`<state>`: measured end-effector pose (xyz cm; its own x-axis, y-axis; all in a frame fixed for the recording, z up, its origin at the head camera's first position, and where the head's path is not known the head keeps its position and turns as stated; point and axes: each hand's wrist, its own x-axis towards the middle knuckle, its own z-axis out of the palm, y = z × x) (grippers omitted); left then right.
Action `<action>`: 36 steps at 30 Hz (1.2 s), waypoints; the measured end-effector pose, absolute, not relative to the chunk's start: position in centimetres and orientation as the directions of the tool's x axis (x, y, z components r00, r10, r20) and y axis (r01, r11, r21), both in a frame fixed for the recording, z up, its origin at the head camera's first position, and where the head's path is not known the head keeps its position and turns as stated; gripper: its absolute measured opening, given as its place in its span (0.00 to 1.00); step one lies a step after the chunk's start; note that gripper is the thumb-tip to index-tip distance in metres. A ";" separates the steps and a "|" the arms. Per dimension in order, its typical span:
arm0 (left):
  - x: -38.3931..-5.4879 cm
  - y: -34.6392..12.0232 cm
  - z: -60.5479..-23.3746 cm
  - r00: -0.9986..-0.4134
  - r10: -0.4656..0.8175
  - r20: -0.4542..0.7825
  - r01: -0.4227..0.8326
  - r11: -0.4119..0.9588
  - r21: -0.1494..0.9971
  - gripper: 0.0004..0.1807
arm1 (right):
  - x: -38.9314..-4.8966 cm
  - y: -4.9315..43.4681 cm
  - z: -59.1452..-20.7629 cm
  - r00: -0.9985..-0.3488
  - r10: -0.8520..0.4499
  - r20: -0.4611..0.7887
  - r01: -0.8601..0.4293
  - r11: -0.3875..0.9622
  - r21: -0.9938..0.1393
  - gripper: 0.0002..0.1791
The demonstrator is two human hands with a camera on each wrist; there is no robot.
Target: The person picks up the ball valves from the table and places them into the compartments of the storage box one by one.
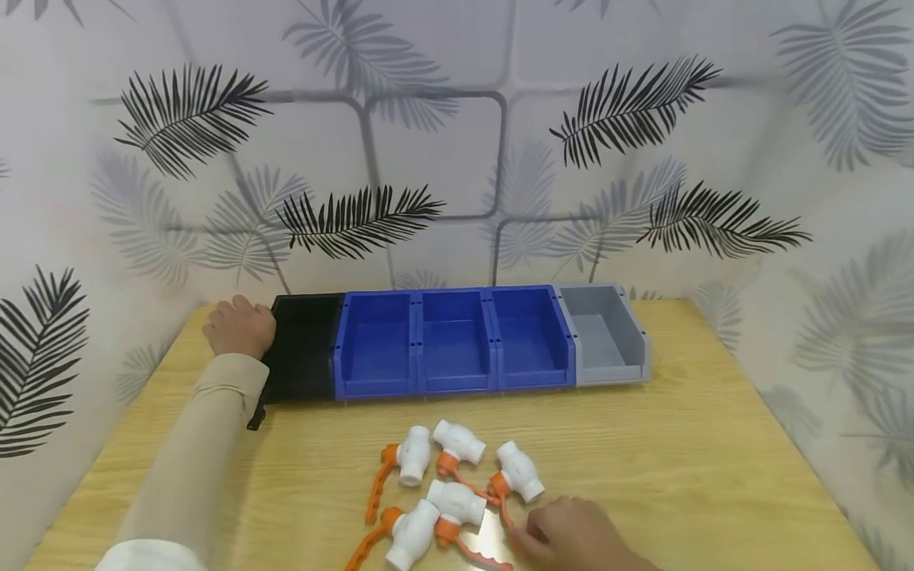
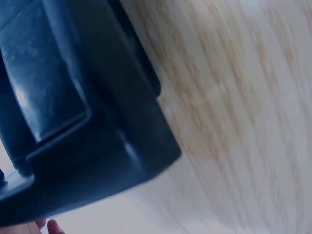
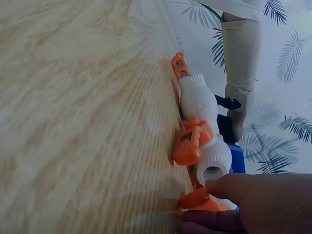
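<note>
"Valves first: where are they?"

"Five white valves (image 1: 415,457) with orange handles (image 1: 375,496) lie in a loose cluster on the desk (image 1: 685,444), in front of the row of bins."

"And the left hand (image 1: 240,325)?"

"Up at the row's left end, fingers curled round the edge of the black bin (image 1: 303,349), near its back corner. From the left wrist, a couple of fingertips peek past the bin."

"What about the right hand (image 1: 574,535)?"

"Low over the desk, just beside the cluster. Its fingers are loosely bent, parted from the thumb, and from the right wrist one of the handles shows by that gap. I can't tell whether they touch."

"The rest of the row?"

"Three blue bins (image 1: 457,383) side by side, then a grey bin (image 1: 614,374) at the right end. Behind is a pale backdrop (image 1: 571,47) printed with leaves."
</note>
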<state>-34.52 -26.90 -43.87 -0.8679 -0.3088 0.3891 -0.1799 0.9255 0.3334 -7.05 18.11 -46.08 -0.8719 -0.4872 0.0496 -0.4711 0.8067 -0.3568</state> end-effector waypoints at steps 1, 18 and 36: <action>-34.6 -27.0 -44.1 -0.868 -0.308 0.390 -0.178 0.925 0.336 0.21 | -7.0 18.0 -46.2 -0.870 -0.489 0.056 -0.475 0.805 -0.355 0.24; -34.8 -27.0 -44.9 -0.806 -0.271 0.527 -0.109 0.942 0.318 0.17 | -6.7 16.7 -46.3 -0.901 -0.429 0.062 -0.416 0.815 -0.404 0.13; -33.9 -26.4 -43.9 -0.826 -0.310 0.471 -0.130 0.918 0.376 0.17 | -6.8 17.1 -46.4 -0.911 -0.407 0.075 -0.399 0.818 -0.415 0.07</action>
<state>-33.88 -26.37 -43.92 -0.8260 -0.3095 0.4712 -0.1296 0.9177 0.3756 -6.85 17.08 -46.39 -0.9105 -0.4065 0.0754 -0.3994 0.8177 -0.4146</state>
